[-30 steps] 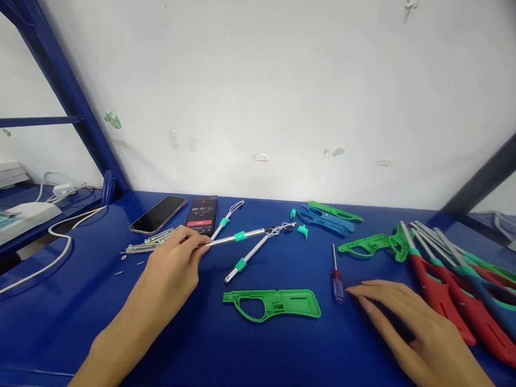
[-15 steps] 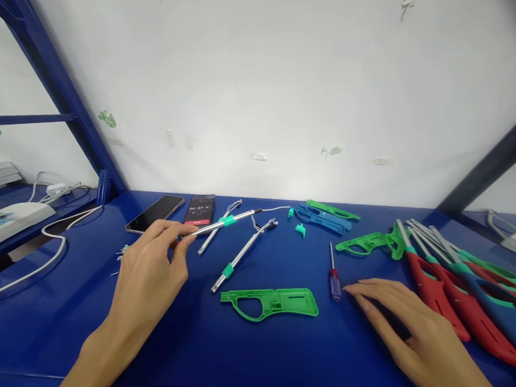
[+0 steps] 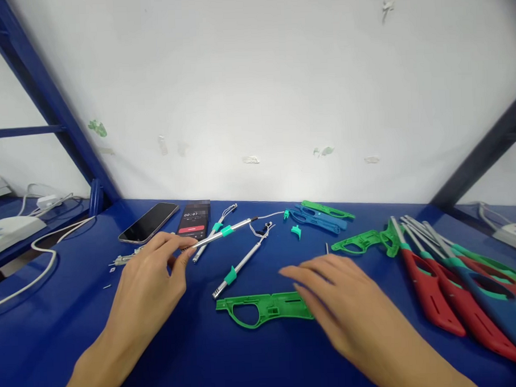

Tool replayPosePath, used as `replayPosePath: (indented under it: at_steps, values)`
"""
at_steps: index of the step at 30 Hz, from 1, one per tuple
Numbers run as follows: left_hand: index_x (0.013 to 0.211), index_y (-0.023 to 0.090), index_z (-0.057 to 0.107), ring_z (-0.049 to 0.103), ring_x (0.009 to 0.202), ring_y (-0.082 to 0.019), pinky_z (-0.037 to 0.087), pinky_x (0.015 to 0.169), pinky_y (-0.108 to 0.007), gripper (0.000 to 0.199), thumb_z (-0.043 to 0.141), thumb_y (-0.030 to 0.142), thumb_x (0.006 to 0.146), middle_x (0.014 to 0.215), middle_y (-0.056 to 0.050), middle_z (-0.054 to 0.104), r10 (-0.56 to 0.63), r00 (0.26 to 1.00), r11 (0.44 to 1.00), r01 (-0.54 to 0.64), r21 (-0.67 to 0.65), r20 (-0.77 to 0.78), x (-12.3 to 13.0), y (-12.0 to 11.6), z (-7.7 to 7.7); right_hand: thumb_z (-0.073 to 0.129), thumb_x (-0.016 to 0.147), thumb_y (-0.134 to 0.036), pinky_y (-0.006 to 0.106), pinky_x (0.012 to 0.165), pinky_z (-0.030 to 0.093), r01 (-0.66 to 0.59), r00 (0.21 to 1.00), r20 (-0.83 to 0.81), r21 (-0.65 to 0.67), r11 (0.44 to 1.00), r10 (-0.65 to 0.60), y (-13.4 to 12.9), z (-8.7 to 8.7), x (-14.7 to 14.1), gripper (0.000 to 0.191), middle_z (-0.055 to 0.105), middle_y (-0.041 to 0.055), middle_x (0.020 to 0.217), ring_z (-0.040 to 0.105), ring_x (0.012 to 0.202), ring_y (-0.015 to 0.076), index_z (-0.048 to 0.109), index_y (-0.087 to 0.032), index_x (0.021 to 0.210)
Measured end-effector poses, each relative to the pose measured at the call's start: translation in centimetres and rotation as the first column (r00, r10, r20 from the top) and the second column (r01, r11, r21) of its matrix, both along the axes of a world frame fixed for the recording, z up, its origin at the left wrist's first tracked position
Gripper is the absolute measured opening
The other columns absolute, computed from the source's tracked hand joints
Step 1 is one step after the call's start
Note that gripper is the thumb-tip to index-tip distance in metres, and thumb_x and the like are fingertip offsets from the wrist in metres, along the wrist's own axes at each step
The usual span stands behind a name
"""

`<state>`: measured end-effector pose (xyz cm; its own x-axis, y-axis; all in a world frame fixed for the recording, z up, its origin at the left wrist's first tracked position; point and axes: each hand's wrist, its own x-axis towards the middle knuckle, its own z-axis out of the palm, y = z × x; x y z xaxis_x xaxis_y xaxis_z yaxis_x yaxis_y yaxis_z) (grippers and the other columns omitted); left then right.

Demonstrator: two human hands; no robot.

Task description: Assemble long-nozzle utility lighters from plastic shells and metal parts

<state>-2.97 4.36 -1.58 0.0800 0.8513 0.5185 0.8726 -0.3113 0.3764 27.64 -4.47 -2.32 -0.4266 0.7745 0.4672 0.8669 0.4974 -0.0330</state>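
My left hand (image 3: 154, 278) pinches the near end of a lighter's metal tube (image 3: 209, 239), which has a teal collar and a wire at its far end. My right hand (image 3: 351, 312), slightly blurred, hovers with its fingers stretched out and nothing in them. Below its fingertips is a green lighter handle half (image 3: 265, 308), hollow side up, its right end partly covered. Two more metal tubes lie on the table: one (image 3: 243, 262) right of my left hand, the other (image 3: 204, 248) partly behind the held tube. Only the shaft tip of a screwdriver (image 3: 327, 248) shows behind my right hand.
Assembled red and blue lighters (image 3: 454, 287) are heaped at the right. Green handle pieces (image 3: 360, 242), blue handle halves (image 3: 314, 216) and a small teal trigger (image 3: 296, 232) lie toward the back. Two phones, one a dark phone (image 3: 149, 222), stand near the wall, and a white cable (image 3: 51, 254) crosses the left.
My right hand has moved left from beside the screwdriver, covering most of it and the end of the green handle half. My left hand still holds the tube; the view has shifted slightly.
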Motion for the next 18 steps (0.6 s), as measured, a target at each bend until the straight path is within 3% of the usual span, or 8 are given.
replayPosePath:
  at_steps: [2, 5, 8, 12, 18]
  values:
    - [0.103, 0.028, 0.079, 0.067, 0.073, -0.022, 0.050, 0.075, -0.037, 0.031, 0.050, 0.040, 0.101, 0.111, -0.002, 0.077, -0.014, 1.000, 1.000, 0.014, -0.024, -0.016, -0.2, 0.1, -0.1, 0.070, 0.088, -0.002, 0.043, 0.084, 0.058, -0.025, 0.975, 0.218, -0.073, 0.997, 0.041, 1.6, 1.3, -2.6, 0.060, 0.077, 0.0065, 0.114, 0.075, 0.096, 0.0273, 0.059, -0.025, 0.142]
    - [0.102, 0.027, 0.080, 0.066, 0.069, -0.020, 0.050, 0.072, -0.036, 0.034, 0.051, 0.045, 0.101, 0.108, -0.002, 0.077, -0.052, 0.998, 0.998, 0.051, -0.047, -0.028, -0.5, 0.4, -0.5, 0.081, 0.082, -0.010, 0.037, 0.074, 0.057, -0.096, 0.894, 0.419, -0.167, 0.981, 0.159, 4.4, 2.0, -5.5, 0.073, 0.078, 0.0094, 0.109, 0.077, 0.093, 0.0278, 0.053, -0.017, 0.149]
    - [0.103, 0.027, 0.080, 0.069, 0.074, -0.021, 0.050, 0.071, -0.034, 0.035, 0.050, 0.046, 0.102, 0.106, -0.003, 0.076, -0.079, 0.996, 0.996, 0.078, -0.040, -0.042, -0.7, 0.8, -1.1, 0.085, 0.079, -0.008, 0.032, 0.063, 0.052, -0.120, 0.862, 0.473, -0.161, 0.980, 0.183, 7.2, 1.8, -6.9, 0.057, 0.079, 0.0104, 0.104, 0.078, 0.084, 0.0246, 0.061, -0.014, 0.130]
    - [0.101, 0.026, 0.079, 0.074, 0.088, -0.025, 0.052, 0.076, -0.034, 0.034, 0.050, 0.044, 0.103, 0.107, -0.005, 0.077, -0.129, 0.992, 0.990, 0.128, -0.052, -0.013, -0.8, 0.9, -1.6, 0.078, 0.086, -0.005, 0.031, 0.058, 0.049, -0.198, 0.831, 0.513, -0.089, 0.976, 0.215, 9.6, 1.5, -7.3, 0.031, 0.079, 0.0082, 0.091, 0.078, 0.077, 0.0239, 0.063, -0.016, 0.110]
    - [0.099, 0.027, 0.078, 0.073, 0.086, -0.028, 0.052, 0.075, -0.037, 0.034, 0.050, 0.046, 0.102, 0.102, -0.007, 0.077, -0.111, 0.989, 0.986, 0.121, -0.113, 0.094, 0.0, 0.4, -1.1, 0.069, 0.094, -0.006, 0.031, 0.050, 0.044, -0.361, 0.810, 0.512, 0.053, 0.931, 0.285, 9.9, 2.0, -6.8, 0.023, 0.077, 0.0060, 0.088, 0.075, 0.068, 0.0217, 0.061, -0.017, 0.113]
